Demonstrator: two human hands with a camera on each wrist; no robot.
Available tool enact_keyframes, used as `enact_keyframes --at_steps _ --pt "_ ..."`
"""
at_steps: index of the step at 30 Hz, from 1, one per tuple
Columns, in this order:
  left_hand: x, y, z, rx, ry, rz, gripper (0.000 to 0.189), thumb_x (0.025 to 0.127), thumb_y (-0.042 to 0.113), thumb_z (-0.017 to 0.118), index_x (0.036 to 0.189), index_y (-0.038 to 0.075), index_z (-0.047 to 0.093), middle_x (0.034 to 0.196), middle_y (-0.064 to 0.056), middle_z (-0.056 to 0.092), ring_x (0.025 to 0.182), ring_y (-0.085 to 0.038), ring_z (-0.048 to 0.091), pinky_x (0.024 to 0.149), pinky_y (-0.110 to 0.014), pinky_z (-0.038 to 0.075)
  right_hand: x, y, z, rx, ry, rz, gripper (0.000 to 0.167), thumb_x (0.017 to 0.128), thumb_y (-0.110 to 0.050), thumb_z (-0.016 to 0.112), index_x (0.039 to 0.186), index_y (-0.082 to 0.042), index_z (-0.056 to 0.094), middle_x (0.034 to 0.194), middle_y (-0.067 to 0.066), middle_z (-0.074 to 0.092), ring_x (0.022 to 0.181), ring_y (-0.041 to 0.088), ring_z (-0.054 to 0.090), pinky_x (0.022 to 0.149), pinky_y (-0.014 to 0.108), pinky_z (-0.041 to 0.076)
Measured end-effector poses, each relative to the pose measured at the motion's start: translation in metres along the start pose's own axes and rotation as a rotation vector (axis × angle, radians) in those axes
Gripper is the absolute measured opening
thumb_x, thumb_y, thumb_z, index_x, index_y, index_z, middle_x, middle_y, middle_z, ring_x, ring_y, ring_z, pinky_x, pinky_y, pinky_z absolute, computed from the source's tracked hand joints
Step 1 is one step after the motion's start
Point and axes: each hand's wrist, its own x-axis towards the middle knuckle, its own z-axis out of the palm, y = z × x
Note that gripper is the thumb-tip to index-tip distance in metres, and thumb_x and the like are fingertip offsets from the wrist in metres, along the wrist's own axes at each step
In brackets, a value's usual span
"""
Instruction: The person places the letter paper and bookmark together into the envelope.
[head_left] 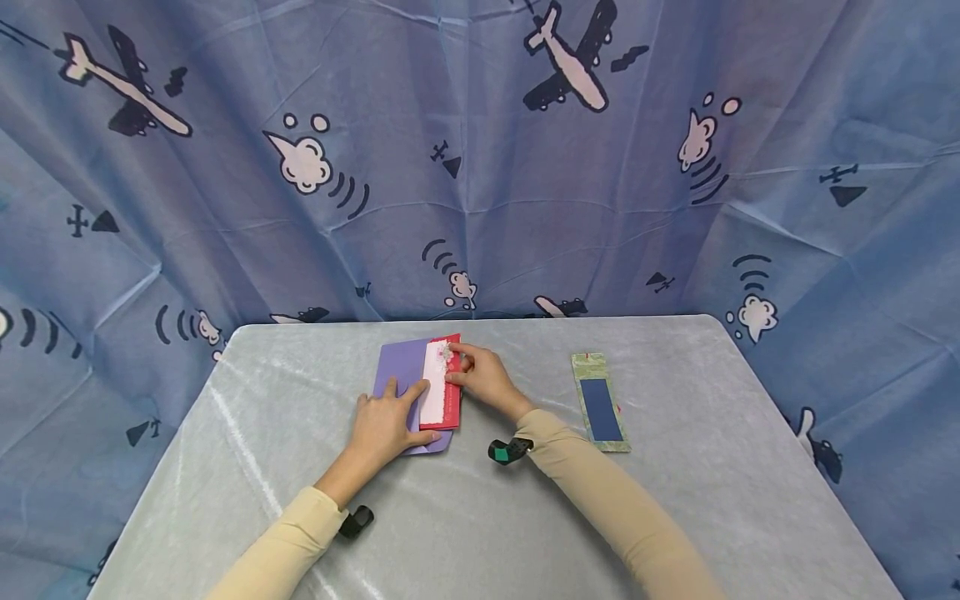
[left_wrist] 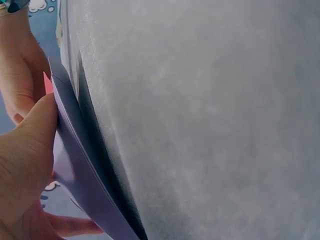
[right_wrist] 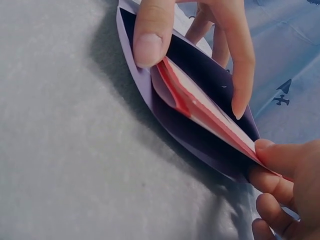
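A purple envelope [head_left: 401, 375] lies on the table with a red card [head_left: 444, 392], white panel on its face, partly inside its open mouth. My left hand [head_left: 386, 421] rests on the envelope, index finger reaching toward the card. In the right wrist view its fingers [right_wrist: 147, 35] hold the envelope [right_wrist: 200, 130] mouth open. My right hand [head_left: 480, 375] pinches the card's right edge. Up close, the thumb and fingers of that hand [right_wrist: 280, 170] grip the red card [right_wrist: 210, 112] at its corner. The left wrist view shows the envelope's edge [left_wrist: 80, 165] against my left palm [left_wrist: 25, 165].
A green patterned strip with a dark blue rectangle [head_left: 600, 402] lies to the right on the pale grey tablecloth [head_left: 675, 500]. A blue curtain with aeroplane prints [head_left: 480, 167] hangs behind and around the table.
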Motion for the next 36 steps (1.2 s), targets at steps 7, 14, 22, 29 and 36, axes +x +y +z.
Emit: enact_keyframes --at_steps 7,14,22,29,36 --pt "-0.0001 0.0001 0.0000 0.020 0.004 0.001 0.094 0.065 0.076 0.073 0.142 0.028 0.053 0.132 -0.030 0.060 0.083 -0.046 0.071 0.078 -0.055 0.049 0.0000 -0.0010 0.0019 -0.012 0.000 -0.020 0.057 0.081 -0.012 0.080 0.134 -0.005 0.061 0.072 0.002 0.057 0.063 0.008 0.047 0.059 0.019 0.039" --pt "-0.0009 0.0009 -0.0023 0.015 0.001 -0.008 0.093 0.065 0.075 0.074 0.142 0.029 0.053 0.133 -0.030 0.059 0.082 -0.047 0.070 0.078 -0.058 0.050 0.0008 -0.0025 0.0028 -0.025 -0.001 -0.007 0.056 0.082 -0.013 0.080 0.135 -0.006 0.061 0.072 0.000 0.055 0.064 0.009 0.046 0.060 0.020 0.038" --pt "-0.0007 0.0006 -0.0031 0.001 -0.020 -0.018 0.093 0.065 0.074 0.075 0.143 0.029 0.052 0.134 -0.029 0.058 0.084 -0.048 0.070 0.077 -0.058 0.051 0.0014 -0.0039 0.0033 -0.035 -0.015 -0.003 0.057 0.083 -0.015 0.080 0.135 -0.006 0.060 0.072 -0.002 0.051 0.065 0.009 0.045 0.061 0.020 0.037" --pt "-0.0006 0.0001 -0.0018 0.002 -0.020 -0.011 0.093 0.065 0.074 0.075 0.143 0.028 0.052 0.134 -0.030 0.059 0.083 -0.046 0.070 0.078 -0.057 0.050 0.0019 -0.0046 0.0054 -0.051 -0.016 -0.026 0.057 0.082 -0.016 0.080 0.134 -0.004 0.060 0.071 -0.002 0.052 0.064 0.008 0.045 0.063 0.021 0.038" --pt "-0.0001 0.0004 -0.0018 -0.002 -0.023 -0.007 0.093 0.066 0.074 0.074 0.144 0.028 0.052 0.134 -0.031 0.058 0.084 -0.046 0.070 0.080 -0.057 0.051 0.0023 -0.0043 0.0086 -0.051 -0.019 -0.025 0.058 0.083 -0.017 0.080 0.135 -0.004 0.059 0.071 -0.002 0.054 0.064 0.007 0.046 0.062 0.019 0.038"
